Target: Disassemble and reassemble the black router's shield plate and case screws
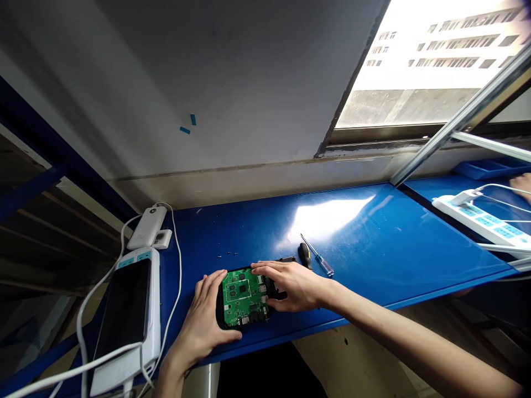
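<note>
A green circuit board [244, 301] sits in a shallow black casing [219, 310] near the front edge of the blue table. My left hand [202, 316] grips the casing's left side, fingers along the far left corner and thumb at the front. My right hand [296, 284] holds the right side, fingertips on the far edge and thumb by the metal ports. Partly hidden under this hand lies another black piece [287, 259]. Several tiny screws [229, 254] lie behind the board. To the right are a black-and-yellow screwdriver handle [305, 256] and a screwdriver with a clear blue handle [324, 265].
At left, a phone [124, 304] rests on a white power strip [153, 326] beside a white charger [147, 228] and loose cables. Beyond a metal frame at right are another power strip [487, 221], a blue tray [489, 167] and another person's hand [522, 183].
</note>
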Demonstrator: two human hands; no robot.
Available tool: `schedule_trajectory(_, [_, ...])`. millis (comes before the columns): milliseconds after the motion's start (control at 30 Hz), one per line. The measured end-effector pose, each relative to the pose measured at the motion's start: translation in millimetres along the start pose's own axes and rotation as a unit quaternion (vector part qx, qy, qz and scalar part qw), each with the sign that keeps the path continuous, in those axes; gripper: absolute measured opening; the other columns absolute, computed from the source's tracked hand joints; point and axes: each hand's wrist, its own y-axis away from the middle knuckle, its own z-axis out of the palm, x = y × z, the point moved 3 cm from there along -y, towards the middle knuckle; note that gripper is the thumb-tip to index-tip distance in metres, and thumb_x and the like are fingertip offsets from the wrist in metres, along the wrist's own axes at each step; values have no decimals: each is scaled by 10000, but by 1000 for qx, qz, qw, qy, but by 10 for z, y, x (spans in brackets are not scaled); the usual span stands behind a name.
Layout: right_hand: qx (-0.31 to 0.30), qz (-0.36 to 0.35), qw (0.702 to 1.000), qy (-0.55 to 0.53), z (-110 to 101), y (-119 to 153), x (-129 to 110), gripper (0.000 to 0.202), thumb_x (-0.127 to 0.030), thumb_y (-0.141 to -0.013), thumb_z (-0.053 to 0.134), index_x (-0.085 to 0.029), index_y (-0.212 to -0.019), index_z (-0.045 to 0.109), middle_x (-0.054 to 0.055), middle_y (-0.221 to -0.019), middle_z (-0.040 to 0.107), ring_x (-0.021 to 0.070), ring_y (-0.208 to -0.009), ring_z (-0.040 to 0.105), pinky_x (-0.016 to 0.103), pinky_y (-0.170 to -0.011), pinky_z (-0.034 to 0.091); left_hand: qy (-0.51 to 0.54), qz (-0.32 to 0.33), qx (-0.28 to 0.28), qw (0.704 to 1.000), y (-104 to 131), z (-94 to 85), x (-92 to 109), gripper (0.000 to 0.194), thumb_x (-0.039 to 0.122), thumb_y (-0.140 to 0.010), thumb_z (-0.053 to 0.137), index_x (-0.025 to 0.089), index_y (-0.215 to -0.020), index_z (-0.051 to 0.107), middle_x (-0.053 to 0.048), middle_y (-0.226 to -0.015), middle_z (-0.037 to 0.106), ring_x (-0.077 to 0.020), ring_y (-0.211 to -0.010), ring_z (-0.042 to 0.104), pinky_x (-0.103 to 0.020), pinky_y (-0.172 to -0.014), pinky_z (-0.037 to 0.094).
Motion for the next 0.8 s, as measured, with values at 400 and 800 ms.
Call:
schedule_trajectory(400, [2,-2,1000,4,39,-8,9,680,-320,-840,695,-174,-1465,470,149,-1527,543,295,-1401,543,439,-1126,504,4,-8,-13,1000,4,-30,11,1108,236,-503,885,281,-1461,329,-125,-1567,368,-422,-1534,210,-628,-1238,233])
schedule_trajectory(800, [-31,3,998,63,91,17,-31,576,-322,-930,621,-176,-1470,484,144,-1423,643,330,-1467,439,498,-1126,504,-9,-28,-17,999,19,-38,71,900,281,-570,874,358,-1393,518,-47,-1602,371,-421,-1530,224,-622,-1204,304])
